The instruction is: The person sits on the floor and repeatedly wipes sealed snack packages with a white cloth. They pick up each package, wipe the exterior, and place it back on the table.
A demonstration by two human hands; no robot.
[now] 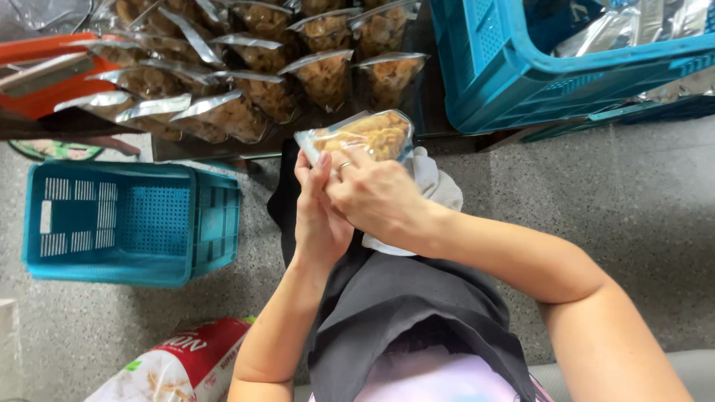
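Observation:
A clear plastic bag of golden-brown snacks [376,132] is held in front of me, above my lap. My left hand [319,216] grips its near left edge from below, fingers pointing up. My right hand [376,197], with a ring on one finger, closes over the bag's near edge from the right, overlapping the left hand. A white cloth [436,186] lies on my dark apron [395,298] under the hands.
Several filled snack bags [253,67] lie in rows just beyond. A blue crate [126,223] stands on the floor at left, another blue crate [521,82] with silvery bags at upper right. An orange tray [37,74] sits top left, a red-and-white sack [186,365] at bottom left.

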